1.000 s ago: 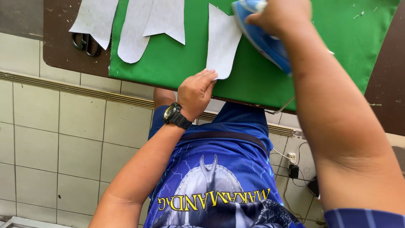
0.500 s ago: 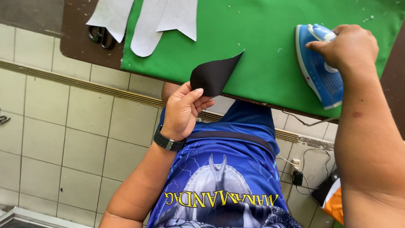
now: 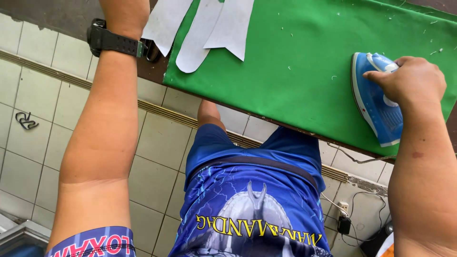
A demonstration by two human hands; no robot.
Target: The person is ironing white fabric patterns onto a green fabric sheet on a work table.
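Seen from above, a person stands at a work surface covered with a smooth green cloth (image 3: 304, 71) that carries scattered pale lint specks. The right hand (image 3: 412, 81) is closed over the handle of a blue iron (image 3: 373, 102), its fingers curled around the grip; the iron rests with its flat, pointed soleplate on the cloth near the edge closest to the person, at the right end of the board. The left arm reaches up past the top of the frame, so the left hand itself is cut off and whether it is open or closed cannot be told; only the wrist shows, wearing a black wristwatch (image 3: 112, 40) with a ribbed strap. Just beside that wrist, three flat white cut-out pieces (image 3: 209, 28) with curved and pointed outlines lie overlapping at the far left end of the green cloth, partly over a strip of dark brown tabletop (image 3: 152, 69). The person wears a glossy blue printed shirt (image 3: 252, 209) with yellow lettering across it. Below lies a floor of pale square tiles (image 3: 43, 100), crossed by a ridged metal strip, and at the lower right a black plug and cable (image 3: 345, 221) sit on the tiles.
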